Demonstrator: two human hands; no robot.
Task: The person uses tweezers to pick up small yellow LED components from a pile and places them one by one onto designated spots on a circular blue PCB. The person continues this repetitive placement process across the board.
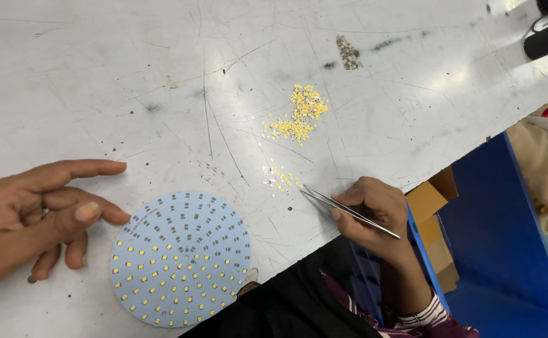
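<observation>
My right hand (374, 209) pinches a pair of metal tweezers (348, 211), grip clamped on their shaft. The tips rest together at the edge of a small scatter of yellow chips (284, 178); I cannot tell whether a chip sits between them. My left hand (33, 209) lies loosely curled and holds nothing, its thumb touching or just off the rim of the round pale-blue circuit board (180, 258). On that board the lower part carries yellow chips on its pads, while the upper part shows bare dark pads, so I judge the placing roughly half done. Farther up the scratched white tabletop (98, 81) sits the larger heap of yellow chips (300, 114), well apart from the board. A blue bin (506, 250) stands off the tabletop edge to my right.
</observation>
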